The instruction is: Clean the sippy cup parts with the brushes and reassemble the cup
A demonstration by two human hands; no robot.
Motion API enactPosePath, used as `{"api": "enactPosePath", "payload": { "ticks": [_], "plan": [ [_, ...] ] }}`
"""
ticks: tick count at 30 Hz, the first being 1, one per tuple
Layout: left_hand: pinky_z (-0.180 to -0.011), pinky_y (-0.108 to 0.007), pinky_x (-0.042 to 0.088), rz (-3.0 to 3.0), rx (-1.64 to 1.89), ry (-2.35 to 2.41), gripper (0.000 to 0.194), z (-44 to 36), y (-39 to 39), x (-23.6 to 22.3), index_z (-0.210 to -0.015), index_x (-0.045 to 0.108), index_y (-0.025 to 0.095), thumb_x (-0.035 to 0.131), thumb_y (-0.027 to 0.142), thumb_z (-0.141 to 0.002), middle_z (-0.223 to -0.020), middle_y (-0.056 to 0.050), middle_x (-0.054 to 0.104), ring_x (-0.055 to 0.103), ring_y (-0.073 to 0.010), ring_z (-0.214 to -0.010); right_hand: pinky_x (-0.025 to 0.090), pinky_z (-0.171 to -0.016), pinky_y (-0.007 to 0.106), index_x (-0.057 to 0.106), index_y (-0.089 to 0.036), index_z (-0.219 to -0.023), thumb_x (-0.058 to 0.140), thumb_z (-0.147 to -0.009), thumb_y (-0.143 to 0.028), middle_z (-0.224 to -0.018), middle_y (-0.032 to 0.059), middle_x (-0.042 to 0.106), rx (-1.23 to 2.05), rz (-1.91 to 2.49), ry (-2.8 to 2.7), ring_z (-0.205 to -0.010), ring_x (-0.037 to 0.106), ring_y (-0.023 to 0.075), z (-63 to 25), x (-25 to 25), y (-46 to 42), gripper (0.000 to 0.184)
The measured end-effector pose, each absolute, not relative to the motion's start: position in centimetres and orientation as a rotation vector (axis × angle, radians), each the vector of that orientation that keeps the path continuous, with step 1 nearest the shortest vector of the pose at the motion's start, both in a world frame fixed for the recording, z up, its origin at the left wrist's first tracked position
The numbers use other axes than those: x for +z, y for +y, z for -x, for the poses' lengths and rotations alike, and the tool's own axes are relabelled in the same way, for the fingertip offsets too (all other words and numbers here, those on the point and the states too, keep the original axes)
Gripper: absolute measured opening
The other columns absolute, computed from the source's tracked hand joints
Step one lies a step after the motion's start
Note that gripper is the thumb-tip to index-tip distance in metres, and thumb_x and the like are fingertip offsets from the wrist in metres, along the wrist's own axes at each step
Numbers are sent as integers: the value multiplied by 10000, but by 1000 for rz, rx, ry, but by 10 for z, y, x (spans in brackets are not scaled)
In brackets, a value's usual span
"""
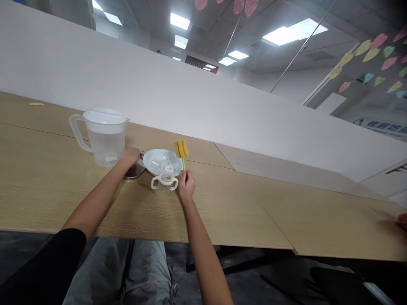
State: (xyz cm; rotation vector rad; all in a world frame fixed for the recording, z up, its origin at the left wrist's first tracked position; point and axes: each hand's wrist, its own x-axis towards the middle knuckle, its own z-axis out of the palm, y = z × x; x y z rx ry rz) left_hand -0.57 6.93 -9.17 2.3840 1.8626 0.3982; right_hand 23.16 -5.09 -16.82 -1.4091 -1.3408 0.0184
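My right hand [187,186] is closed around the green handle of a sponge bottle brush [181,149], its yellow head pointing up. Just left of that hand stands a clear baby bottle [163,189] with two white side handles and an open top. Behind the bottle, a white bowl [149,159] holds clear parts and a white ring-like piece [168,169]. My left hand [129,156] is curled beside a dark, shiny round object [135,170], left of the bowl. Its fingertips and whatever they grip are hidden.
A large lidded plastic pitcher [108,142] of clear liquid stands left of my left hand. A small pale flat piece [36,104] lies at the table's far left. The white partition [190,101] runs behind the wooden table [229,212]. Another person's fingers [402,217] show at the right edge.
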Motion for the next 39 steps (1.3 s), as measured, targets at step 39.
{"api": "enactPosePath", "payload": {
  "ticks": [39],
  "plan": [
    [-810, -333, 550, -1945, 1216, 611, 335, -79, 5, -42, -1148, 555, 149, 546, 353, -882, -1157, -136, 643, 664, -200, -970, 375, -555, 245, 619, -146, -964, 269, -955, -430, -726, 82, 663, -241, 1410, -1412, -591, 573, 161, -234, -179, -52, 450]
  ]
}}
